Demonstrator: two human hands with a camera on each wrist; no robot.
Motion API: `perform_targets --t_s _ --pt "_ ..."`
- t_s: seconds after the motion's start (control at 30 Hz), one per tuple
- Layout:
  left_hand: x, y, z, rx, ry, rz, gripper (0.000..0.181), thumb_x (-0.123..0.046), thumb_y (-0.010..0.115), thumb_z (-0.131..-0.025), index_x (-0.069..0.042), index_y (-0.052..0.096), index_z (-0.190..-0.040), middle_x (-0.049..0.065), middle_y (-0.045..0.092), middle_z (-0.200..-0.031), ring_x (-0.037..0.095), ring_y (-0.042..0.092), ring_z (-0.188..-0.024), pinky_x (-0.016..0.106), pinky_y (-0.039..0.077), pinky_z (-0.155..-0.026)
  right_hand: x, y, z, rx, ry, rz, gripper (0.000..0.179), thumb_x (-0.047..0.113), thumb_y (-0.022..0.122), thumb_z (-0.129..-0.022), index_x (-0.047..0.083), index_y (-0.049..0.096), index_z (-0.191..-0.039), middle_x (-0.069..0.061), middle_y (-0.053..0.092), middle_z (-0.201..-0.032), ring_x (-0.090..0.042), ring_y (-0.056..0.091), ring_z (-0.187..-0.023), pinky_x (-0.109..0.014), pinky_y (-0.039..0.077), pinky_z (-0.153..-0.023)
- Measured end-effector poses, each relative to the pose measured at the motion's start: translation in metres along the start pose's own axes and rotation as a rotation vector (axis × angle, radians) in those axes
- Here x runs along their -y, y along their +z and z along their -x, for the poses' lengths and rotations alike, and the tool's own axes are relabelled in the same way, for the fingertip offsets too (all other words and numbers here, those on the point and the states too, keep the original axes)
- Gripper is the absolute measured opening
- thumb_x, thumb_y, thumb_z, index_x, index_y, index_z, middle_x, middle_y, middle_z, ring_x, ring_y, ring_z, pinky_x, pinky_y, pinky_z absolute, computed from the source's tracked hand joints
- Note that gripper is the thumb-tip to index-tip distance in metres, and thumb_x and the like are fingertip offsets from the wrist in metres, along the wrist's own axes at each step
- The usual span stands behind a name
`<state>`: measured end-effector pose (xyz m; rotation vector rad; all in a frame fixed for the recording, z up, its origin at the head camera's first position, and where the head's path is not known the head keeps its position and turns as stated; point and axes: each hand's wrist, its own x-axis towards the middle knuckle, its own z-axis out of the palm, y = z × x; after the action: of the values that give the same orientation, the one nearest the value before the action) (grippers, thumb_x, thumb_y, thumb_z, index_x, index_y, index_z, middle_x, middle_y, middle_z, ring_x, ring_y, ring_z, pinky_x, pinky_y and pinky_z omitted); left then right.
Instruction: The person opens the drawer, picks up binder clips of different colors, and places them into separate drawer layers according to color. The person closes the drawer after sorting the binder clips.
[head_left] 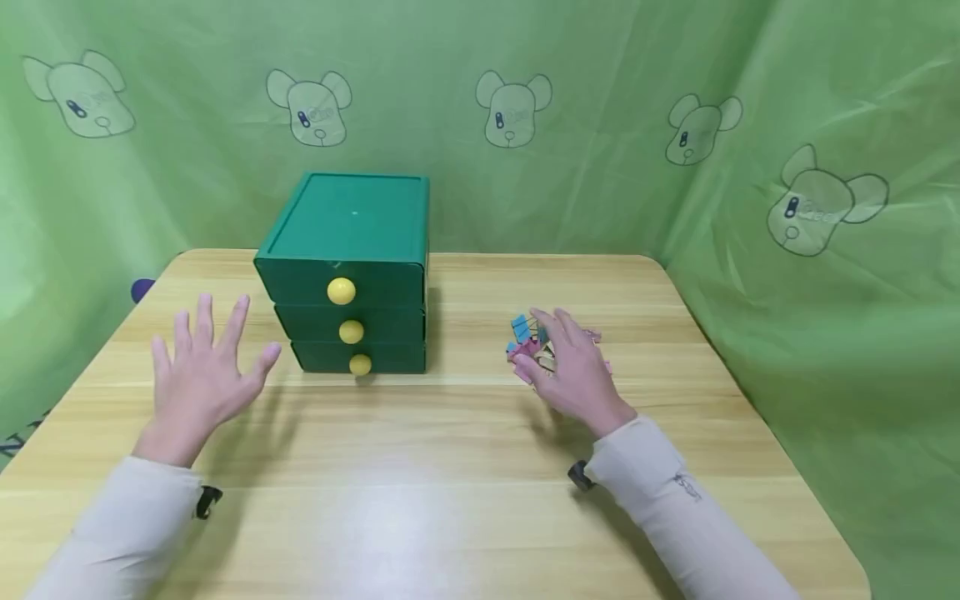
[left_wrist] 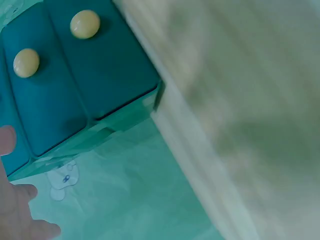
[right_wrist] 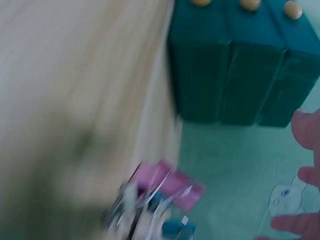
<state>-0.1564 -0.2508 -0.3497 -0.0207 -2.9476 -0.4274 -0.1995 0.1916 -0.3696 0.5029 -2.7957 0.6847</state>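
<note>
My left hand [head_left: 204,383] hovers over the left part of the table, fingers spread and nothing in them. Just beyond it to the right stands a green drawer cabinet [head_left: 348,218] with three drawers, each with a round yellow knob [head_left: 341,291]; all three look closed. A small heap of binder clips [head_left: 522,327], mostly blue and pink, lies right of the cabinet. Above that heap is my right hand [head_left: 576,367], its fingers gently bent and hiding part of the heap. In the right wrist view, the fingers [right_wrist: 304,131] show apart from the clips [right_wrist: 170,182].
The wooden table [head_left: 420,467] has rounded corners. A green curtain [head_left: 600,167] with printed bear heads hangs behind it and along its sides. A small purple patch [head_left: 142,289] shows past the table's left edge.
</note>
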Motion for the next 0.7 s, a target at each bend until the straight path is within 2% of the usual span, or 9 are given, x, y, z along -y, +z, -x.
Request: perform_targets --t_s 0.07,0.17,0.3,0.4,0.57,0.7 --pt "-0.002 -0.006 -0.004 -0.01 0.016 0.048 0.08 -0.062 0.031 -0.097 -0.017 0.003 -0.157 0.028 -0.011 -0.156 0.055 -0.009 -0.138 0.074 -0.006 -0.101 0.009 0.0 -0.006 0.014 -0.043 -0.071 0.068 0.044 0.061 -0.093 0.021 0.033 -0.151 -0.015 0.034 -0.151 -0.039 0.036 -0.133 -0.061 0.029 -0.105" --pt "-0.006 -0.017 -0.014 -0.021 0.064 0.161 0.077 -0.057 0.032 -0.099 -0.016 0.001 -0.157 0.025 -0.013 -0.157 0.051 -0.01 -0.139 0.072 -0.005 -0.104 0.024 0.001 -0.015 0.027 -0.105 -0.179 0.064 0.038 0.062 -0.094 0.022 0.035 -0.15 -0.011 0.045 -0.143 -0.03 0.051 -0.119 -0.054 0.039 -0.099" --pt "-0.012 -0.033 -0.03 -0.043 0.142 0.343 0.071 -0.047 0.035 -0.102 -0.017 0.001 -0.157 0.017 -0.013 -0.16 0.046 -0.007 -0.142 0.072 0.0 -0.104 0.044 0.002 -0.029 0.042 -0.175 -0.285 0.059 0.03 0.063 -0.094 0.02 0.038 -0.147 -0.012 0.054 -0.133 -0.026 0.058 -0.109 -0.047 0.045 -0.094" --pt "-0.014 -0.043 -0.041 -0.06 0.192 0.425 0.067 -0.043 0.035 -0.103 -0.017 0.005 -0.157 0.012 -0.006 -0.161 0.041 -0.001 -0.144 0.072 0.003 -0.105 0.059 0.004 -0.037 0.062 -0.231 -0.336 0.058 0.024 0.063 -0.094 0.017 0.039 -0.146 -0.012 0.057 -0.13 -0.027 0.057 -0.113 -0.043 0.045 -0.095" --pt "-0.015 -0.054 -0.066 -0.007 0.256 0.49 0.06 -0.04 0.029 -0.105 -0.014 0.013 -0.157 0.012 0.0 -0.162 0.036 0.001 -0.145 0.066 0.002 -0.109 0.081 0.006 -0.05 0.099 -0.292 -0.402 0.055 0.02 0.062 -0.094 0.017 0.04 -0.145 -0.013 0.058 -0.128 -0.025 0.06 -0.109 -0.039 0.047 -0.093" --pt "-0.016 -0.06 -0.084 0.07 0.267 0.521 0.058 -0.04 0.027 -0.106 -0.011 0.019 -0.155 0.01 0.0 -0.162 0.037 0.002 -0.145 0.065 0.002 -0.11 0.096 0.009 -0.058 0.135 -0.328 -0.457 0.054 0.018 0.061 -0.095 0.016 0.039 -0.145 -0.012 0.059 -0.126 -0.023 0.062 -0.105 -0.039 0.049 -0.09"
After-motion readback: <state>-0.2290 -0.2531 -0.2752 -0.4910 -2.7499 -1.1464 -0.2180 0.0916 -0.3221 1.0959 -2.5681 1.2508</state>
